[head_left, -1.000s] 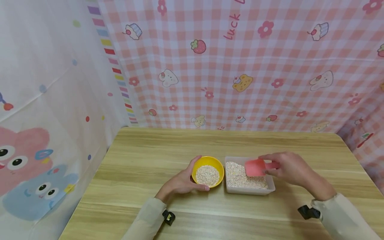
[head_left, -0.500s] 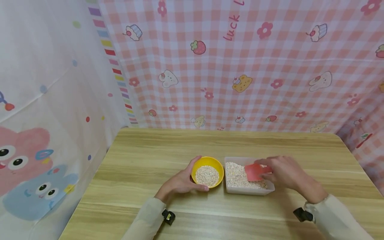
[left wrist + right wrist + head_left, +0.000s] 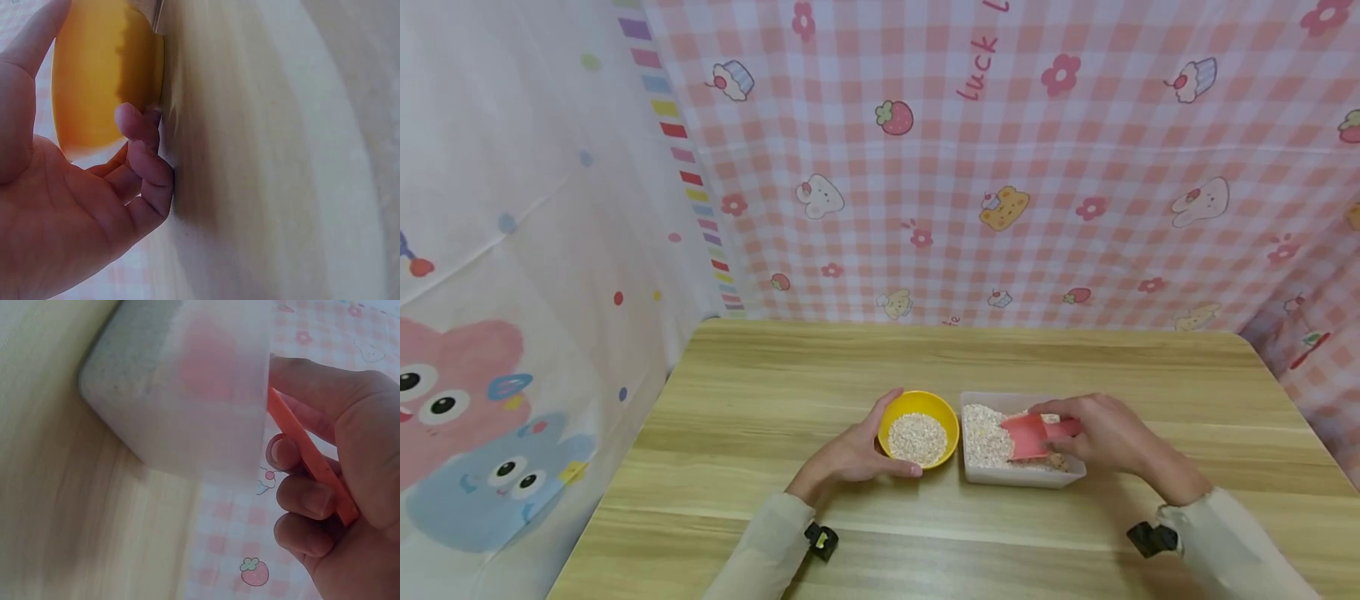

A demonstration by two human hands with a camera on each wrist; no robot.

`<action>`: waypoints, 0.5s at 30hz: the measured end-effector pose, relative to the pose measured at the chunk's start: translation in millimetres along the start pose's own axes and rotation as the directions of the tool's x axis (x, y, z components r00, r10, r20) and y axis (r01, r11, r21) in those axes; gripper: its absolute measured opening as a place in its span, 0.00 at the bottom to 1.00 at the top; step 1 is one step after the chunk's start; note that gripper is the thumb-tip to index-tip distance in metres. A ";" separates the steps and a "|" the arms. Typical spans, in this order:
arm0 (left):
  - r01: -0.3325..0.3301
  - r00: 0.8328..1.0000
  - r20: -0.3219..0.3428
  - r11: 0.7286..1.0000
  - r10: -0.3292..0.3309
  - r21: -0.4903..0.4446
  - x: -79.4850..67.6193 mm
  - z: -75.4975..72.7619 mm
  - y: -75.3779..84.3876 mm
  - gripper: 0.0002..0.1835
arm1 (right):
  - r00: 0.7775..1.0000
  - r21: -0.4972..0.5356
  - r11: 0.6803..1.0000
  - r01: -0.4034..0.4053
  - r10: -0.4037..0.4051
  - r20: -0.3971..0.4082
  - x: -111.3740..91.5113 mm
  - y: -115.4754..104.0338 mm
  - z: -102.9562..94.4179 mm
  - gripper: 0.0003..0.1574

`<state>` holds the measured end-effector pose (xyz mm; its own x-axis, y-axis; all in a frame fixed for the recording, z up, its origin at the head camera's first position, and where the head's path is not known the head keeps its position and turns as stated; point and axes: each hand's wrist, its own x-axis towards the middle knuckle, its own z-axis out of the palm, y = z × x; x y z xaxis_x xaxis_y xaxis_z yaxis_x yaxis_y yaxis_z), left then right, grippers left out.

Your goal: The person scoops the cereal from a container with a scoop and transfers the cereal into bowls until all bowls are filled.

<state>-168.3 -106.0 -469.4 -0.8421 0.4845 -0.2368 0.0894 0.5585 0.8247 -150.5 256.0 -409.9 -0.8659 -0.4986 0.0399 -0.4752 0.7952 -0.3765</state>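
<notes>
My left hand point(image 3: 853, 450) holds a yellow bowl point(image 3: 951, 417) around its left side, thumb at the near rim. Pale flakes like oats point(image 3: 917, 439) lie in the bowl. In the left wrist view, curled fingers point(image 3: 150, 172) sit low by the bowl's wall point(image 3: 87, 81). Just to the right is a translucent plastic box point(image 3: 1022, 477), also filled with flakes. My right hand point(image 3: 1105, 433) grips the handle of a pink-red scoop point(image 3: 1028, 437), whose blade is down in the box's flakes. In the right wrist view, fingers wrap the scoop's handle point(image 3: 306, 447), and the blade shows blurred through the box wall.
Everything stands on a wood-grain table point(image 3: 820, 358). A pink checked cloth point(image 3: 865, 167) hangs behind its far edge, and a white printed cloth point(image 3: 587, 275) hangs at the left. Both wrists wear a small black mount point(image 3: 822, 542).
My right hand has turned the scoop and lowered its blade into the flakes, moving slightly left. A bare patch shows near the box's right end. The left hand and bowl stay put.
</notes>
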 end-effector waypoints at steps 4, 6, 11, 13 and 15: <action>-0.027 1.000 0.001 1.000 0.027 -0.013 1.4 0.1 -0.4 0.63 | 1.000 0.039 0.999 -0.006 0.006 -0.002 0.3 0.7 4.5 0.26; -0.042 0.999 -0.006 0.999 0.042 -0.003 1.4 -0.4 0.0 0.64 | 1.000 0.054 0.998 -0.015 0.014 0.006 0.6 0.8 6.1 0.26; -0.048 0.994 -0.091 0.995 0.056 0.084 -2.3 -4.6 9.1 0.65 | 1.000 0.059 0.998 -0.025 0.024 0.014 0.7 1.4 7.8 0.27; -0.056 0.986 -0.152 0.991 0.074 0.120 -3.5 -6.6 16.5 0.64 | 0.999 0.059 0.998 -0.029 0.028 0.017 0.5 1.7 8.0 0.27; -0.070 0.972 -0.212 0.987 0.100 0.146 -4.7 -7.9 25.6 0.62 | 0.999 0.061 0.998 -0.034 0.033 0.020 0.0 1.9 7.9 0.27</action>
<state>-166.3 -99.3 -443.1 -0.9224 0.3844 -0.0385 0.2251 0.6158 0.7551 -150.2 254.8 -417.9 -0.8780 -0.4786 0.0091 -0.4349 0.7895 -0.4330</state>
